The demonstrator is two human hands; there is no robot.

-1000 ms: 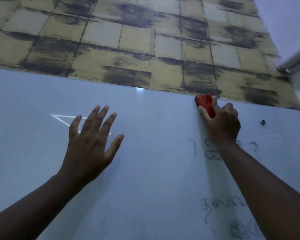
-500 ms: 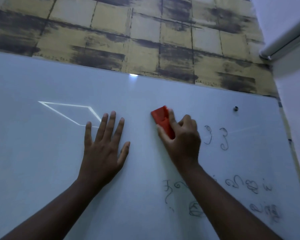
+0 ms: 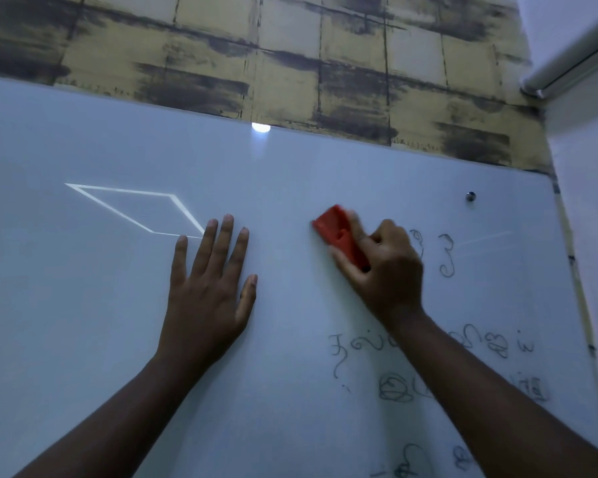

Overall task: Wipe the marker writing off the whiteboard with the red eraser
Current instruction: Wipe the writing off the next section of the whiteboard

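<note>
Gripping a red plastic block eraser (image 3: 340, 238) with the right hand (image 3: 384, 270), fingers curled round it, and pressing it against the pale glossy whiteboard (image 3: 83, 305), upper centre. Resting the left hand (image 3: 208, 291) flat on the board beside it, fingers straight and spread, holding nothing. Lying just right of the eraser, dark marker writing (image 3: 446, 257), partly hidden behind the right hand; showing lower down, more scribbled lines crossed by the right forearm. Gleaming near the left fingertips, a bright outlined parallelogram reflection (image 3: 135, 208). Sitting near the top right corner, a small metal stud (image 3: 470, 195). Running above the board, a yellow, dark-stained tiled wall (image 3: 290, 56).
</note>
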